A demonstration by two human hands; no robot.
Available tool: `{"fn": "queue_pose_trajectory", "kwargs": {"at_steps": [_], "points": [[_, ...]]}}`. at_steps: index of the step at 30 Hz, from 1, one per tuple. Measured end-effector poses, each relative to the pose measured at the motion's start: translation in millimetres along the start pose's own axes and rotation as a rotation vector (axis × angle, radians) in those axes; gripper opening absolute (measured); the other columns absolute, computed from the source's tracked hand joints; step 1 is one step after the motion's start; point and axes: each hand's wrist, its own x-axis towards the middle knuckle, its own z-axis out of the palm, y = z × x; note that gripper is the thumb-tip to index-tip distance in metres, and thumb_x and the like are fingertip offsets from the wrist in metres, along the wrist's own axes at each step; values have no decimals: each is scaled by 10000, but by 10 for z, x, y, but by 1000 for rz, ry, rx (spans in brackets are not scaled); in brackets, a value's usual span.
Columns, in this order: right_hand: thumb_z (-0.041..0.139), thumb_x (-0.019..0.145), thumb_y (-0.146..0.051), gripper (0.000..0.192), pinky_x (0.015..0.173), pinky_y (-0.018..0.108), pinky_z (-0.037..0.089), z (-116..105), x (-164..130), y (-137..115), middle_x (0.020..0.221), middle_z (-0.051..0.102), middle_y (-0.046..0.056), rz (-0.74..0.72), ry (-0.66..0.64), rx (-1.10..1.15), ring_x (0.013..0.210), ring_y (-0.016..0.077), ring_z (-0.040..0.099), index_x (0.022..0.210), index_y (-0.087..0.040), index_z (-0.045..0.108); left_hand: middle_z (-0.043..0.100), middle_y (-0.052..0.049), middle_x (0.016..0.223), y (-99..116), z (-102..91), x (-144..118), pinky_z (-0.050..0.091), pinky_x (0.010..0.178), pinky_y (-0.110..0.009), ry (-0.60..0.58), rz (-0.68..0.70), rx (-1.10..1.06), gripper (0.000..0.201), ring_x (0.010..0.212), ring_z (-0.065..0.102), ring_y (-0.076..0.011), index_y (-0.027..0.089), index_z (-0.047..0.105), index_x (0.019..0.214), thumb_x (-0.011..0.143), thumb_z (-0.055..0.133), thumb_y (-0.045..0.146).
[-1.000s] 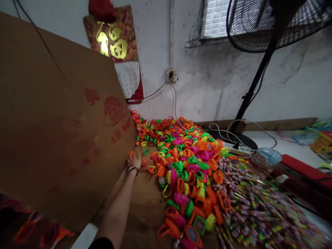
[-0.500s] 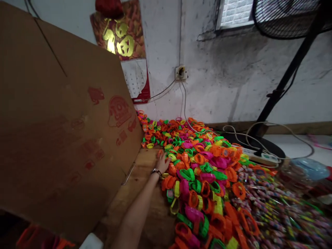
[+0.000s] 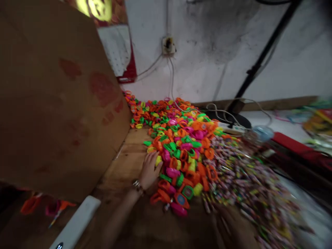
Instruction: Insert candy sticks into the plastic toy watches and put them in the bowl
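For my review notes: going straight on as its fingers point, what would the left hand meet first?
The left hand would likely meet the pile of bright plastic bands directly ahead; blur hides whether it touches them.

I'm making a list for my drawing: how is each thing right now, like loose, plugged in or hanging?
Toy watches, loose in a heap
Wrapped sticks, loose beside them
Left hand, at the watches' edge, grip unclear
Right hand, by the sticks, too blurred to tell
Cardboard box, standing; open or shut not shown
Wall socket, plug in
Calendar, hanging
Fan pole, standing
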Motion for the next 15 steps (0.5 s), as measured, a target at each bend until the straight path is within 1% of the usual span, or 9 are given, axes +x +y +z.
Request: {"fn": "queue_pose_trajectory", "kwargs": {"at_steps": [1, 2, 3, 4, 7, 9, 11, 13, 15], "points": [[436, 913, -218, 336, 853, 374, 548, 22, -6, 42, 1101, 668, 105, 1, 5, -34, 997, 255, 640, 1176, -226, 646, 520, -86, 1392, 124, 32, -254, 336, 1141, -497, -37, 30, -3, 406, 1348, 398, -268, 230, 525, 1325, 932, 524, 336], [400, 900, -164, 375, 834, 380, 544, 49, -11, 69, 1107, 662, 132, 0, 53, -163, 1004, 270, 631, 1191, -186, 636, 526, -60, 1398, 227, 65, -504, 337, 1148, -478, -76, 65, -5, 400, 1370, 371, -265, 257, 546, 1310, 919, 533, 343], [380, 882, -102, 406, 852, 391, 527, 81, -15, 80, 1129, 651, 149, 38, 106, -298, 1037, 282, 611, 1198, -160, 628, 535, -38, 1396, 309, 104, -736, 350, 1143, -474, -112, 96, -1, 384, 1366, 379, -263, 284, 566, 1291, 912, 537, 339], [385, 874, -79, 414, 841, 393, 518, 116, -18, 74, 1156, 640, 157, 51, 118, -386, 1057, 292, 594, 1205, -152, 622, 538, -28, 1399, 370, 151, -939, 371, 1128, -476, -143, 146, 42, 404, 1356, 395, -266, 302, 553, 1310, 907, 540, 327], [403, 867, -62, 417, 792, 422, 487, 225, -37, -6, 1243, 596, 177, 86, 140, -483, 1068, 327, 560, 1216, -146, 616, 505, -54, 1439, 459, 338, -1317, 411, 1073, -549, -155, 308, 281, 524, 1347, 402, -330, 271, 467, 1399, 885, 564, 303], [405, 883, -86, 385, 783, 428, 463, 283, -60, -72, 1228, 600, 181, 92, 147, -472, 1042, 328, 557, 1193, -139, 627, 503, -70, 1441, 483, 448, -1379, 410, 1062, -578, -112, 331, 347, 527, 1359, 382, -354, 234, 457, 1403, 887, 557, 274], [402, 907, -111, 350, 799, 417, 445, 315, -75, -130, 1165, 620, 180, 93, 156, -452, 1012, 310, 558, 1167, -130, 635, 519, -63, 1424, 500, 497, -1348, 413, 1077, -542, -73, 315, 329, 473, 1365, 387, -321, 226, 475, 1378, 908, 526, 255], [411, 919, -119, 356, 821, 408, 431, 319, -64, -181, 1159, 619, 170, 71, 147, -433, 1012, 297, 551, 1209, -146, 614, 517, -68, 1418, 517, 480, -1291, 417, 1095, -480, -47, 293, 308, 440, 1372, 386, -276, 216, 481, 1362, 926, 504, 265], [440, 909, -100, 378, 844, 407, 421, 303, -14, -222, 1196, 610, 148, 4, 102, -421, 1039, 294, 537, 1237, -194, 603, 516, -85, 1402, 533, 425, -1252, 401, 1114, -457, -16, 249, 318, 399, 1379, 374, -258, 205, 507, 1327, 935, 489, 274]]}}
